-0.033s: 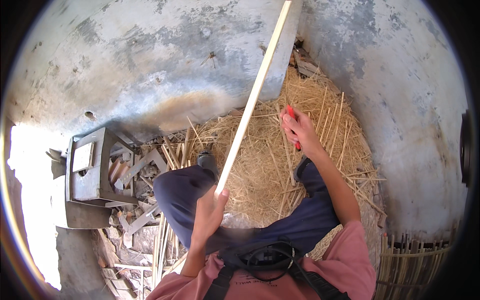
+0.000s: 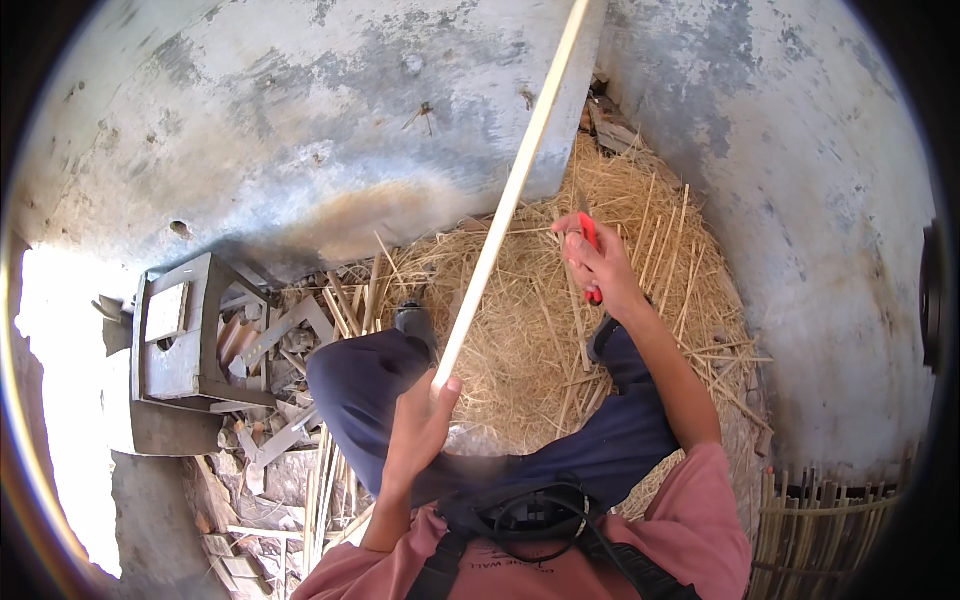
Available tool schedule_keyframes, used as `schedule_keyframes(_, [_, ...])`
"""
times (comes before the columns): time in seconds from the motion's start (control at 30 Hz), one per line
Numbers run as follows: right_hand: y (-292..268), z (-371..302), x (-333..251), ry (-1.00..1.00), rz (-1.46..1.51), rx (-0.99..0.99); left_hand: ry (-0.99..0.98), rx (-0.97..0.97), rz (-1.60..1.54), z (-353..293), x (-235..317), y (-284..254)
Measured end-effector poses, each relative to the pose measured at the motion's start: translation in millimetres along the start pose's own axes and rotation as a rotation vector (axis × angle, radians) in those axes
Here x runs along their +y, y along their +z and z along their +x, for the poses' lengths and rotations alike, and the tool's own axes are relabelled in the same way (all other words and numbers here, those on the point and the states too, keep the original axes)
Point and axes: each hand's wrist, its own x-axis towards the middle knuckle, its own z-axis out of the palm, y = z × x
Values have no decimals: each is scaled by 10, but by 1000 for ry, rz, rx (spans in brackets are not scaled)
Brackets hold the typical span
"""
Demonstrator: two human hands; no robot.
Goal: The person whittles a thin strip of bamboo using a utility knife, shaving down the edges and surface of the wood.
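Note:
My left hand (image 2: 424, 425) is closed round the lower end of a long pale strip of split bamboo or wood (image 2: 505, 205). The strip slants up and to the right, and its far end passes the top of the picture. To the right of the strip, my right hand (image 2: 598, 262) grips a slim red-handled knife (image 2: 588, 232). What seems to be its thin blade blends into the straw behind. The knife and the strip are apart. Both hands are raised above my spread legs.
Straw-like shavings (image 2: 510, 340) and loose thin sticks cover the floor between my feet. A grey wooden stool (image 2: 200, 375) lies at the left among scraps. Weathered walls (image 2: 800, 220) stand ahead and to the right, and a slatted bamboo basket or rack (image 2: 825, 530) is at the lower right.
My right hand and the red-handled knife have turned slightly. The strip has shifted a little, its far end now passing the top edge. My left hand keeps its grip.

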Motion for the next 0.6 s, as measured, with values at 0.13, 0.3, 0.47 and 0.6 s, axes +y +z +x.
schedule_keyframes(0.13, [295,-143,-50,-79,90,-101,62,-85,51,20,153,52])
schedule_keyframes(0.3, [329,-169,95,-56,241,-104,49,-155,189,66,318,101])
schedule_keyframes(0.47, [280,-157,144,-58,289,-47,148,-98,115,73,350,170])
schedule_keyframes(0.6, [317,-173,61,-77,196,22,162,-132,177,76,363,146])
